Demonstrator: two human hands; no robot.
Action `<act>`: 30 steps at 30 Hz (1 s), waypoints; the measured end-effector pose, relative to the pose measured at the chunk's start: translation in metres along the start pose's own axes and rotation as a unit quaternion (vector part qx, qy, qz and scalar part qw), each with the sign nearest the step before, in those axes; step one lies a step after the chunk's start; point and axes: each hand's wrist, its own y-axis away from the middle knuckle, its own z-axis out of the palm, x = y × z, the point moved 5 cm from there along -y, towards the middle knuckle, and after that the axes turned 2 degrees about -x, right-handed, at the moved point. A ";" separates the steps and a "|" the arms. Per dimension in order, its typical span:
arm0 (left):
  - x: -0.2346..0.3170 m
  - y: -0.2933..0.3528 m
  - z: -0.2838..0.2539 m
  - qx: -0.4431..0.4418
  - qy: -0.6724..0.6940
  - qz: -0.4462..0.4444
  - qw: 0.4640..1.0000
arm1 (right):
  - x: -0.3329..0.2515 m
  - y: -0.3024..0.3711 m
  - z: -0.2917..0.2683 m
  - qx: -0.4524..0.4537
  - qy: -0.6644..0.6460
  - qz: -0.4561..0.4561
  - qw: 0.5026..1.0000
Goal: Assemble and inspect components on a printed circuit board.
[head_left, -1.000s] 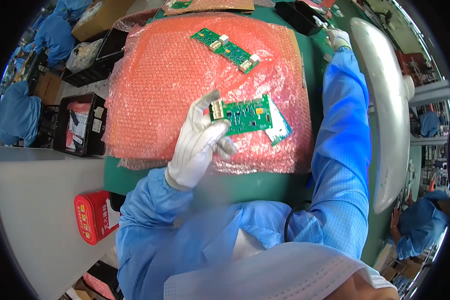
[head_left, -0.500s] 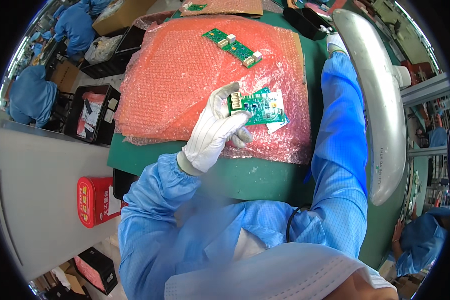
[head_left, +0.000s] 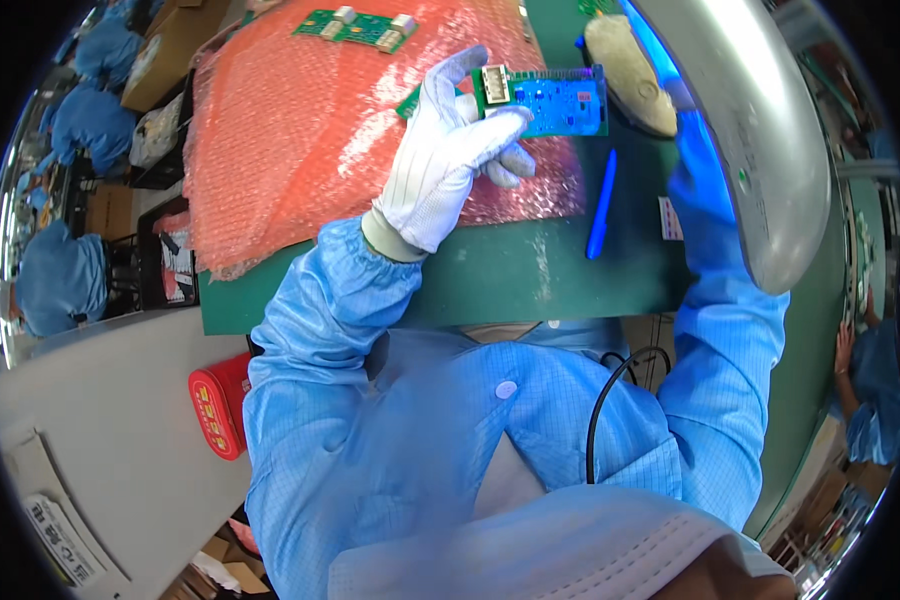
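Observation:
My left hand (head_left: 440, 150), in a white glove, pinches a green circuit board (head_left: 560, 108) at its left end, beside a white connector. The board is held level above the table, its right part lit blue. Behind my fingers shows the edge of another green board (head_left: 408, 103) on pink bubble wrap (head_left: 300, 130). My right forearm (head_left: 720, 230) reaches up beneath a silver lamp hood (head_left: 760, 130). That hood covers most of my right hand, so its fingers cannot be made out. Close to it lies a tan oval object (head_left: 630, 75) on a dark base.
A blue pen (head_left: 602, 205) lies on the green table mat (head_left: 530, 280), left of a small white label (head_left: 670, 218). A long green board (head_left: 355, 30) rests on the bubble wrap. A red box (head_left: 220, 405) stands at the left. Other people in blue work at both sides.
The view has shifted right. My left hand has carried the board rightward, off the white cards and toward the lamp. The pen and tan object now show. My right hand has gone behind the hood.

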 end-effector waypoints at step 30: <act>-0.023 0.006 0.005 0.069 -0.036 -0.109 0.991 | -0.002 0.080 -0.001 0.085 -0.544 -0.037 0.834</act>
